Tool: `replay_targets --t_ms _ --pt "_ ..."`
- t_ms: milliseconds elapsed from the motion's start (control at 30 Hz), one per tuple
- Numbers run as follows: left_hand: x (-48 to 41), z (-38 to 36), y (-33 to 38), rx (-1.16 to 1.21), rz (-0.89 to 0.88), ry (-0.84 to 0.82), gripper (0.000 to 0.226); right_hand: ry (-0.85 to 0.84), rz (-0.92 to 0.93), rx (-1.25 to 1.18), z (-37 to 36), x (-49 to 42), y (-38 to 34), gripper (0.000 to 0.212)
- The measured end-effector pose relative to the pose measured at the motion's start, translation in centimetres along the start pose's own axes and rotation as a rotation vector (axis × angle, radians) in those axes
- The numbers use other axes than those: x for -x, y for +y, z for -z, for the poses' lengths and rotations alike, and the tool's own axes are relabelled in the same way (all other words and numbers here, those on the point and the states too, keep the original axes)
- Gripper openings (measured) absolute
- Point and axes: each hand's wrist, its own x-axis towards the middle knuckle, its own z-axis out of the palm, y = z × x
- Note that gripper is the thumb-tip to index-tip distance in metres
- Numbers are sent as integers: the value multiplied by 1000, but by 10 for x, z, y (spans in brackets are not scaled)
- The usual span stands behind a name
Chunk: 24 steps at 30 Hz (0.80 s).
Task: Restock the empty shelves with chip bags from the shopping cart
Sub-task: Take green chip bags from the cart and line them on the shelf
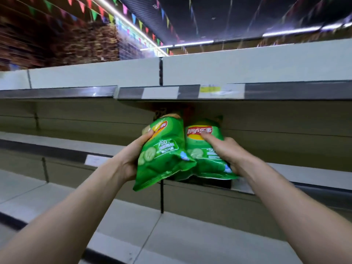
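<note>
Left bag (162, 155) and right bag (205, 162): glossy green, cucumber print, red-and-yellow logo, side by side at the front edge of the middle shelf (304, 176). Left hand (131, 159) grips the first and right hand (226, 151) the second, fingers curled round each. Restock looks early: neither bag is released and the surrounding shelving is bare.

I'm in a supermarket aisle: long tiers of pale metal shelves (190, 235) run past me, their front edges carrying price rails (57, 92) with paper labels (160, 92). Coloured bunting (94, 14) and strip lights (194, 43) hang under the dark ceiling (238, 12), blurred stacks of packaged goods (85, 44) stand further off, and I hold branded chip bags (163, 155).
</note>
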Motion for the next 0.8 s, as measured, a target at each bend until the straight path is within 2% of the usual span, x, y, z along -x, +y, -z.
replay_targets --t_ms 33,67,100,167,233,467,600,700,800 --pt "-9 -9 0 -20 12 -3 42 18 -29 21 15 -7 0 108" --pt "-17 -19 0 -45 22 -10 41 31 -55 27 29 -13 -1 107" --pt "-24 -30 2 -71 29 -12 39 32 -79 26 43 -20 -1 96" --pt "-38 -51 5 -101 25 -14 37 2 -121 13 62 -31 -2 59" --pt "-49 -67 9 -146 17 -13 35 -28 -149 -2 70 -43 0 43" --pt "-80 -84 8 -191 -7 -22 29 -23 -45 -246 50 -84 6 40" --pt "-97 -78 -1 -201 20 -51 32 -10 -9 -252 40 -115 12 34" --pt "-103 -68 -5 -199 38 -35 27 -46 -16 -271 36 -139 21 36" --pt "-108 -62 -8 -225 53 -33 23 -30 -39 -136 37 -158 23 25"
